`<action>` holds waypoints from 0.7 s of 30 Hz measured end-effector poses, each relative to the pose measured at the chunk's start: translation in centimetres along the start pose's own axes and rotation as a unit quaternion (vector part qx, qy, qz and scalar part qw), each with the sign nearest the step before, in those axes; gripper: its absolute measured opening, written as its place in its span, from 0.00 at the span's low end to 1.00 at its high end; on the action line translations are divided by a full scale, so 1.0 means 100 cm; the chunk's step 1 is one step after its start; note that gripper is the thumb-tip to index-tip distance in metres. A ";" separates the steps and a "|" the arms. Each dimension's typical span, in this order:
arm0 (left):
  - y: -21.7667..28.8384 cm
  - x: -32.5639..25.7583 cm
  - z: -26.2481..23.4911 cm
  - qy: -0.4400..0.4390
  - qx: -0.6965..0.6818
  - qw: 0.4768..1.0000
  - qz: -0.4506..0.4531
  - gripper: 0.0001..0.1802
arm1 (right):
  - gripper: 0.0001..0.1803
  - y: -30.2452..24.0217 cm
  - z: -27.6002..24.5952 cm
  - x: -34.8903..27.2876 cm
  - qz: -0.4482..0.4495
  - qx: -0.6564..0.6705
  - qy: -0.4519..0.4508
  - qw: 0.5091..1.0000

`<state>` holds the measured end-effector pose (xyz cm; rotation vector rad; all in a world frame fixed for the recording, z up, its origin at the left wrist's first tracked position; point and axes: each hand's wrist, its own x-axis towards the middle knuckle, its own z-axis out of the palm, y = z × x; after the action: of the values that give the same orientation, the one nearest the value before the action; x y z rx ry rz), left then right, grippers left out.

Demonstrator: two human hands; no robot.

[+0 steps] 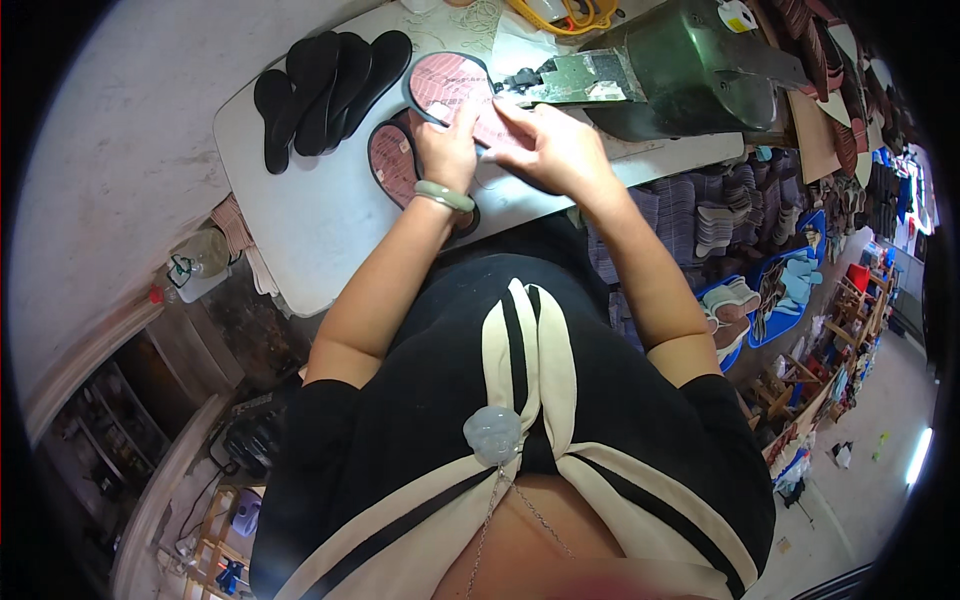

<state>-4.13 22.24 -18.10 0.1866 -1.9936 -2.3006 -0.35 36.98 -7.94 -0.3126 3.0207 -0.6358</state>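
A pink insole with a dark edge lies beside the metal plate of a green sewing machine. Both of my hands grip it. My left hand has its fingers on the insole's near side, with a pale green bangle at the wrist. My right hand holds the other end, thumb and fingers closed about it. Beneath and left of my left wrist rests a second pink insole on the white table, partly hidden by that hand. The machine's needle area is small and hard to make out.
Several black insoles overlap at the table's left. A yellow-handled item sits by the far edge. Stacks of dark sole pieces stand right of the table, with blue trays of parts beyond. A clear plastic jug is at left.
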 end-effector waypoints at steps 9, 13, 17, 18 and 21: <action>0.014 0.035 0.029 0.018 -0.007 0.985 -0.174 0.12 | 0.22 0.015 0.008 -0.032 0.330 0.759 -0.024 0.560; 0.008 0.064 0.024 0.058 0.201 0.978 0.001 0.25 | 0.20 0.007 0.033 -0.022 0.301 0.722 -0.091 0.616; 0.064 0.099 0.011 -0.296 0.468 0.754 0.354 0.45 | 0.17 0.006 0.045 -0.011 0.305 0.744 -0.059 0.592; 0.067 0.106 0.011 -0.318 0.503 0.646 0.479 0.36 | 0.17 0.001 0.048 -0.007 0.304 0.742 -0.067 0.593; 0.098 0.131 0.033 -0.580 0.432 0.567 0.395 0.26 | 0.17 -0.002 0.054 0.006 0.298 0.734 -0.040 0.609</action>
<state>-17.71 22.08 -8.32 -2.1232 -2.4747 -0.5378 -0.48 34.59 -12.77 0.6611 1.3294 -2.3359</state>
